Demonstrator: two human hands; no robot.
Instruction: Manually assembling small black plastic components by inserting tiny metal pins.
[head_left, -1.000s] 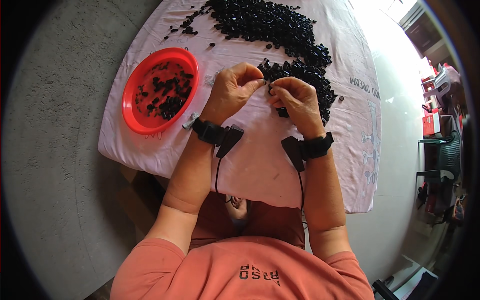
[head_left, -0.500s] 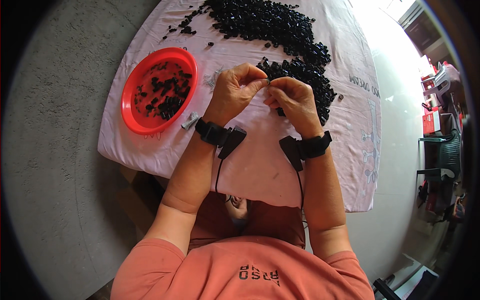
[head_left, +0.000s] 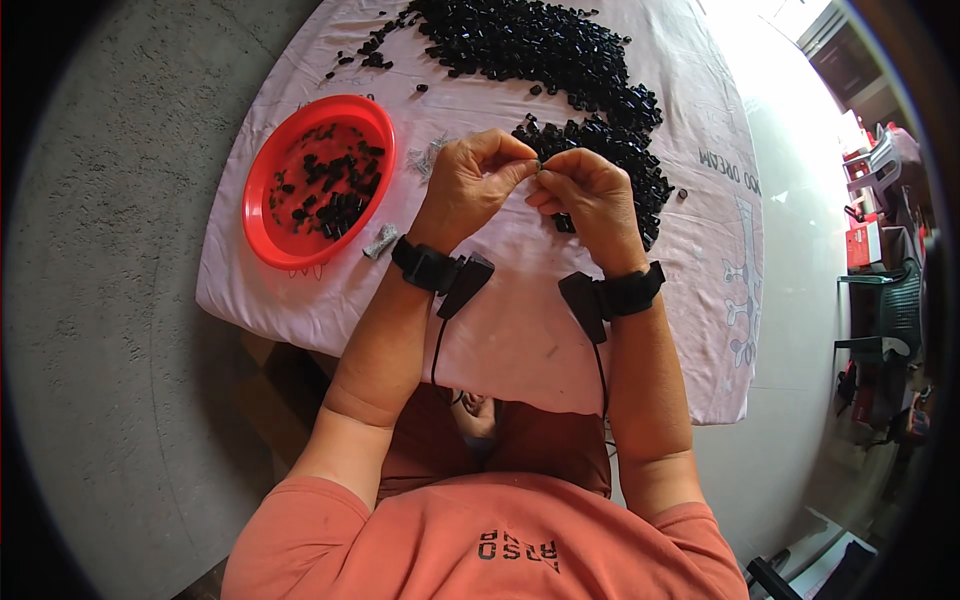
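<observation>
My left hand (head_left: 475, 185) and my right hand (head_left: 588, 190) meet above the table, thumbs and forefingers pinched together. Between the fingertips shows a small black piece (head_left: 539, 165), mostly covered, so its exact kind is unclear. Both hands seem to grip it from either side. Just beyond and right of them lies a large pile of small, shiny black plastic pieces (head_left: 530, 45). To the left of my left hand is a red round basin (head_left: 262, 165) with more black pieces inside. Thin silvery pins or bits (head_left: 427, 158) lie scattered beside my left wrist.
A pale pink printed cloth (head_left: 500, 330) covers the table. A small grey-silver bundle (head_left: 381, 241) sits between the basin and my left wrist. Black straps with cabled devices (head_left: 430, 268) circle both wrists. Chairs (head_left: 885, 310) and a red box (head_left: 862, 243) stand off to the right.
Almost nothing differs. The fingertips have shifted very slightly around the small black piece, and both hands stay in the same place.
</observation>
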